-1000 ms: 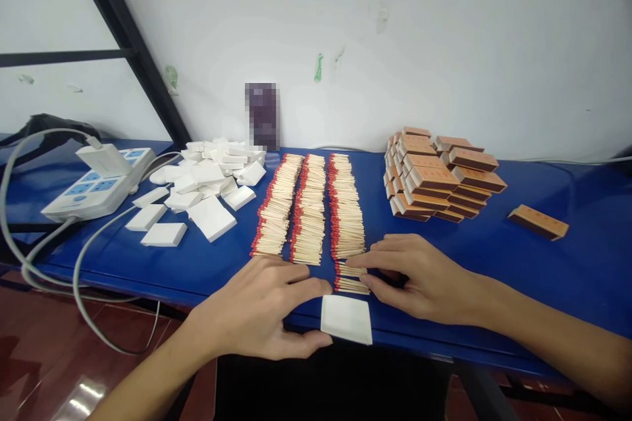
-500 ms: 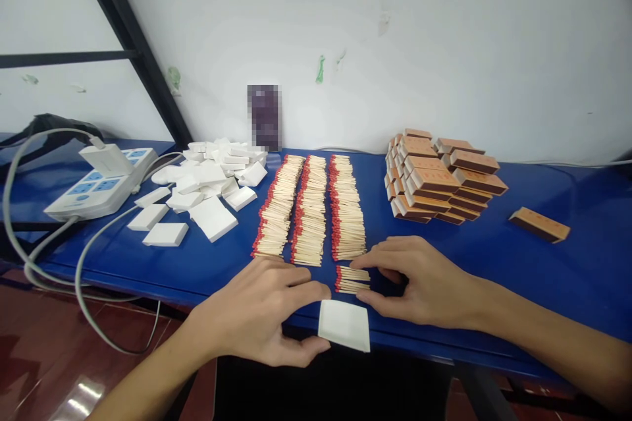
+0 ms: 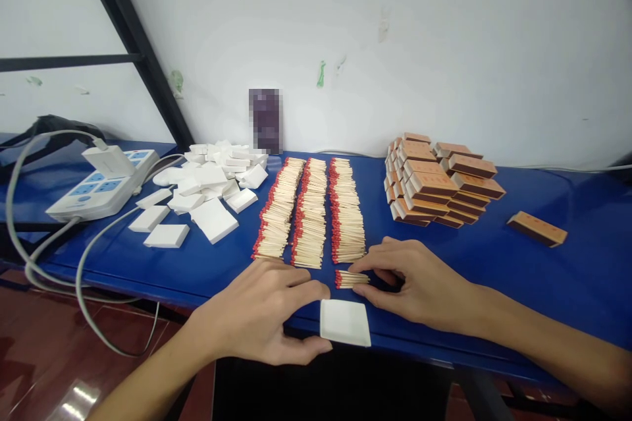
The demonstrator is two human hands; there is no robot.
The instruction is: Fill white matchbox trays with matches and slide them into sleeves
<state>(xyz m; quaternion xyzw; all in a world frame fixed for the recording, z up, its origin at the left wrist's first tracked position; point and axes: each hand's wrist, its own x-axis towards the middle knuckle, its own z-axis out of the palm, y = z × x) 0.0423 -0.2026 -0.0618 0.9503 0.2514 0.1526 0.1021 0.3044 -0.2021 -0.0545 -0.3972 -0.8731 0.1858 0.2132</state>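
Red-tipped wooden sticks: the small bundle of matches point(image 3: 351, 279), near the front edge of the glossy blue worktop point(image 3: 543, 276), has drawn in from a looser, taller spread a second ago to a tight, flat sheaf, heads to the left. The right hand point(image 3: 419, 286) has its fingers clamped on the plain ends. The left hand point(image 3: 261, 319) pinches the side of a shallow white card tray point(image 3: 345, 323) just in front. Three long match rows point(image 3: 310, 213) lie behind.
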